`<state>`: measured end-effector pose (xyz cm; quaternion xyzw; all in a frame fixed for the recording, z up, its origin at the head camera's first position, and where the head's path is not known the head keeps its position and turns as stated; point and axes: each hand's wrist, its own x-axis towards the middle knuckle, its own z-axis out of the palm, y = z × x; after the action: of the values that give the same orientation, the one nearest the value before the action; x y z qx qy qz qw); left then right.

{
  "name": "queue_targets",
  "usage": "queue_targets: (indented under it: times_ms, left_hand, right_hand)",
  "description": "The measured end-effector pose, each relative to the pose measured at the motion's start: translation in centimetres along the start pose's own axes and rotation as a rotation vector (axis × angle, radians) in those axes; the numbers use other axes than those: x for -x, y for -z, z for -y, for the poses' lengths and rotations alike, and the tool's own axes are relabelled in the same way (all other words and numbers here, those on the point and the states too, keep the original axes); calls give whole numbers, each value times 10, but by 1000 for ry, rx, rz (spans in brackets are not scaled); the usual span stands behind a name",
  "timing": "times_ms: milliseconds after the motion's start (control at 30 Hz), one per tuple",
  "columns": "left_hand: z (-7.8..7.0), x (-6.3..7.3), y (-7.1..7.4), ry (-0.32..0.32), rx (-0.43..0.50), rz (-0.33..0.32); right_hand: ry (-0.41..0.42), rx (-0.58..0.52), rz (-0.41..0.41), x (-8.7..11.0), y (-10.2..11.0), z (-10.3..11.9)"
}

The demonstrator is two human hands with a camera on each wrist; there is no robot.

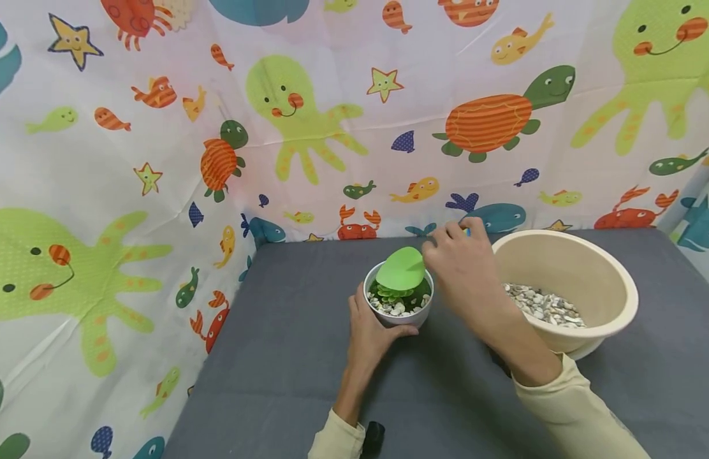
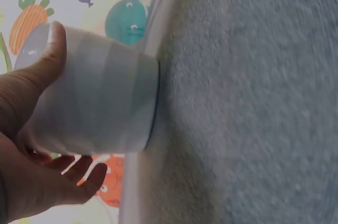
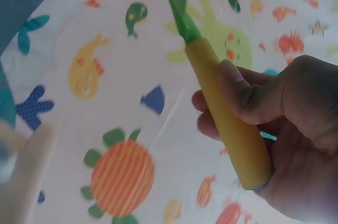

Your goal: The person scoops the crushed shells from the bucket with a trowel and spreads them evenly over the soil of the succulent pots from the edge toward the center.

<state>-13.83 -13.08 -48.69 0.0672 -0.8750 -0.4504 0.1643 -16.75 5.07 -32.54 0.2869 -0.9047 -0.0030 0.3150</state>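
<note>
We are seeing a green-bladed trowel [image 1: 402, 269] at the centre of the head view, its blade lying over the mouth of a white pot [image 1: 402, 319], though we are not able to tell whether it is touching the plant [image 1: 391, 294] beneath. The trowel's long axis is slanting from the right hand [image 1: 470, 274] down toward the lower left of the frame, blade tip leading; in the right wrist view its yellow handle [image 3: 226, 115] is running from lower right to upper left, the blade pointing at the top edge. We are finding the right grip wrapped firmly about that handle. The left grip is clasping the pot, the thumb and fingers of the left hand [image 1: 373, 333] lying on different sides of it. The pot is standing upright on the grey desk [image 1: 285, 338], its mouth facing up, pale pebbles [image 1: 396, 309] showing inside. Right of centre, a cream basin [image 1: 563, 264] is holding more small stones [image 1: 545, 306].
</note>
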Motion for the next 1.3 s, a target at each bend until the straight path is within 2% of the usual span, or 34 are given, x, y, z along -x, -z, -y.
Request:
queue_targets:
  times_ms: [167, 367, 467, 533, 600, 667, 800, 900, 967, 1033, 1167, 1300]
  left_hand:
    - [2, 2, 3, 3, 20, 27]
    - [1, 7, 5, 27, 14, 31]
    - [-3, 14, 8, 58, 8, -11]
    - [-7, 21, 10, 52, 16, -79]
    - [-12, 31, 12, 0, 35, -162]
    - [-19, 38, 11, -93, 56, -235]
    - [-38, 44, 3, -288, 59, -278]
    - [-53, 42, -5, -411, 41, -261]
    - [-63, 41, -11, -486, 15, -242]
    - [-73, 40, -19, -531, -1, -203]
    - [-91, 38, -35, -580, -32, -93]
    - [-106, 30, -50, -568, -27, 78]
  right_hand:
    - [-83, -84, -97, 18, 11, -26]
    - [-160, -105, -187, 49, 28, -63]
    - [-225, -112, -202, 66, 38, -81]
    - [-282, -101, -200, 78, 42, -93]
    - [-345, -87, -181, 88, 46, -104]
    - [-389, -63, -140, 98, 47, -115]
    - [-442, -21, 1, 112, 45, -135]
    - [-413, 32, 103, 117, 41, -146]
    - [-358, 78, 148, 119, 36, -151]
    - [-299, 128, 176, 120, 29, -154]
    - [-204, 212, 210, 119, 15, -154]
    - [-149, 252, 215, 117, 1, -150]
